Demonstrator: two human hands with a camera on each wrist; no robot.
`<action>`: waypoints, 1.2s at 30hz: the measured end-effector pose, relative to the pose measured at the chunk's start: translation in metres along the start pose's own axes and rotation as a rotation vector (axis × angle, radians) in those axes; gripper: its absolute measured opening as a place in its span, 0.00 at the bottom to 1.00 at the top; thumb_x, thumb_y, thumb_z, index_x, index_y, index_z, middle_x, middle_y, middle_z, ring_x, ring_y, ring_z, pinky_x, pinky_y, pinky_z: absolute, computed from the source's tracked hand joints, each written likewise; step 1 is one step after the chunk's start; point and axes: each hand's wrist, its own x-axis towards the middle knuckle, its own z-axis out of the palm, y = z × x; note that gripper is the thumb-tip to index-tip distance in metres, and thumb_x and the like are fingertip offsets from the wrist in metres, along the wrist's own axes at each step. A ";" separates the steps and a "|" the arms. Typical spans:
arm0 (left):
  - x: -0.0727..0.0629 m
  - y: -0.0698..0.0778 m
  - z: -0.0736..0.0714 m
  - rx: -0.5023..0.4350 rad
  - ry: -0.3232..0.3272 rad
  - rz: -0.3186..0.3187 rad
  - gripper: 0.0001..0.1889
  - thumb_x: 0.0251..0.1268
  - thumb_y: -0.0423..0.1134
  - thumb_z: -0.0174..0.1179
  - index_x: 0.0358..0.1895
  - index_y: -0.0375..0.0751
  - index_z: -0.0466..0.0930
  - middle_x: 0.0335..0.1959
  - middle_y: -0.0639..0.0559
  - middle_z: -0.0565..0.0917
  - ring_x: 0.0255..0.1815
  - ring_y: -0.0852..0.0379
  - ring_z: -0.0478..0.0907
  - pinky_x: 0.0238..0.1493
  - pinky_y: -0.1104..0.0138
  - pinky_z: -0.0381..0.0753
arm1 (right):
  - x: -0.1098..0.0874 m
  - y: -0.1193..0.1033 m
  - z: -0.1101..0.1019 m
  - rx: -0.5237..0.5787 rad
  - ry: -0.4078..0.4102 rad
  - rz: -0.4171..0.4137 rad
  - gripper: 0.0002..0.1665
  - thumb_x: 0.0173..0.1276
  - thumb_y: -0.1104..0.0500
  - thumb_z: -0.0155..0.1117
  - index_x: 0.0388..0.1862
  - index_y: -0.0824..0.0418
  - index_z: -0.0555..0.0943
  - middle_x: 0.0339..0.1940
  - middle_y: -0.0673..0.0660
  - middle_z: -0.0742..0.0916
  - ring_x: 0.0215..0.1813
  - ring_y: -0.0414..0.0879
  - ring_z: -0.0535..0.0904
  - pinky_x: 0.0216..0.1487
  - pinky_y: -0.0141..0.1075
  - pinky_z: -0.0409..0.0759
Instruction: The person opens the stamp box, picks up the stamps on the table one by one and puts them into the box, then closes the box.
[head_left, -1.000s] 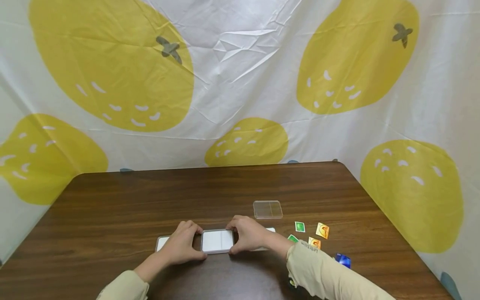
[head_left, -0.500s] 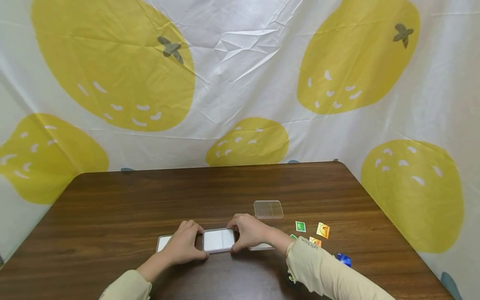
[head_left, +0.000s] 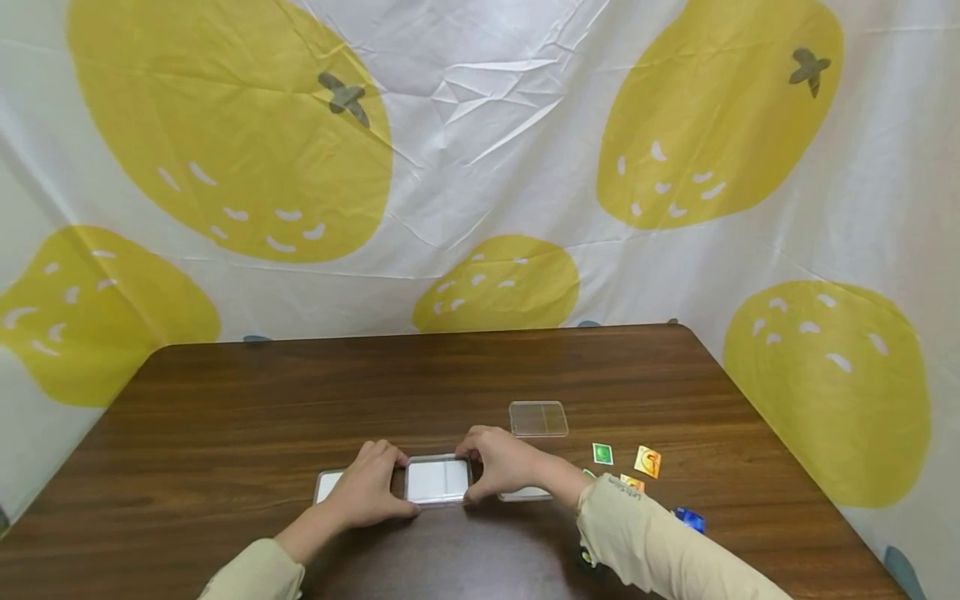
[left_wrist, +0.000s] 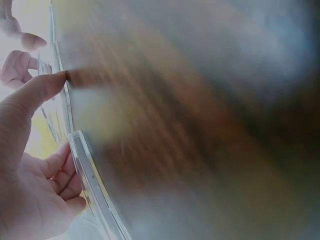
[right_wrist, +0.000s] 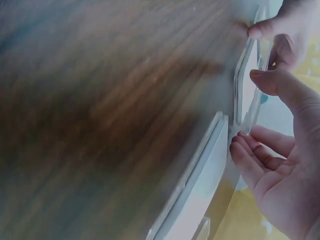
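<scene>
In the head view my left hand [head_left: 366, 492] and right hand [head_left: 504, 467] hold the two ends of a clear plastic case [head_left: 438, 480] with a white inside. Each thumb is on the near side, the fingers on the far side. In the right wrist view a clear cover stands a little off the white part [right_wrist: 246, 87]; its far corner meets my right fingers [right_wrist: 245, 145]. My left thumb [left_wrist: 52, 84] touches the near edge in the left wrist view. A similar white case [head_left: 326, 485] lies left, partly behind my left hand. Another [head_left: 525, 493] lies right, under my right wrist.
A loose clear lid [head_left: 538, 419] lies behind my right hand. Farther right are small square pieces, one green [head_left: 602, 453] and one orange [head_left: 648, 461], others partly under the sleeve, and a shiny blue object [head_left: 689, 520]. A printed cloth [head_left: 480, 167] hangs behind the table.
The clear far edge of the middle case shows a little higher above the white part. Both hands keep nearly the same places, and the view has shifted slightly.
</scene>
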 end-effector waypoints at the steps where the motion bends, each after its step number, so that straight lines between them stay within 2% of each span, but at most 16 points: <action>1: 0.000 0.000 0.000 0.001 0.000 0.000 0.30 0.25 0.50 0.74 0.36 0.37 0.76 0.33 0.53 0.73 0.40 0.54 0.67 0.43 0.60 0.71 | 0.000 0.002 -0.001 0.008 0.006 -0.001 0.26 0.37 0.55 0.73 0.38 0.64 0.81 0.29 0.52 0.79 0.33 0.40 0.72 0.34 0.24 0.68; 8: 0.001 0.000 -0.001 0.006 -0.002 0.010 0.30 0.25 0.51 0.74 0.36 0.37 0.76 0.32 0.53 0.73 0.39 0.54 0.67 0.42 0.60 0.71 | 0.003 0.013 -0.011 0.042 0.063 0.040 0.29 0.40 0.57 0.75 0.42 0.68 0.79 0.33 0.54 0.79 0.35 0.43 0.75 0.37 0.27 0.73; 14: 0.002 -0.001 -0.001 0.004 -0.017 0.004 0.30 0.26 0.52 0.74 0.36 0.38 0.77 0.32 0.54 0.72 0.40 0.54 0.67 0.42 0.60 0.71 | 0.009 0.024 -0.017 0.061 0.069 0.097 0.30 0.41 0.57 0.75 0.44 0.68 0.78 0.36 0.54 0.80 0.38 0.45 0.76 0.39 0.29 0.74; 29: 0.003 0.000 0.000 0.017 -0.026 0.011 0.30 0.28 0.53 0.73 0.35 0.38 0.76 0.32 0.53 0.72 0.39 0.53 0.67 0.39 0.60 0.72 | 0.029 0.044 -0.013 0.042 0.117 0.165 0.29 0.38 0.58 0.72 0.42 0.68 0.79 0.34 0.54 0.80 0.38 0.45 0.75 0.40 0.31 0.74; 36: 0.003 0.001 -0.001 0.001 -0.032 0.007 0.29 0.28 0.52 0.74 0.36 0.37 0.76 0.32 0.52 0.72 0.39 0.53 0.67 0.39 0.60 0.72 | 0.036 0.045 -0.010 0.083 0.117 0.175 0.29 0.37 0.59 0.74 0.42 0.69 0.79 0.34 0.56 0.80 0.38 0.47 0.76 0.40 0.30 0.73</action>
